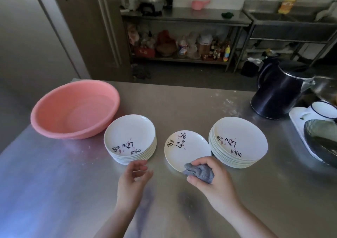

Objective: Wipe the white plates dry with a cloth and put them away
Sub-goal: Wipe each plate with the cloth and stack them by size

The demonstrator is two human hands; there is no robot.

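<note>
Low in the middle of the frame, our right hand (211, 179) squeezes a gray cloth (199, 172) against the near edge of one white plate (186, 150), between two plate stacks (130, 139) (238, 142). Our left hand (133, 179) hovers beside it, fingers loosely curled, holding nothing.

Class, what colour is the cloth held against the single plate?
Grey. The cloth, held in the right hand, shows clearly in the head view.
</note>
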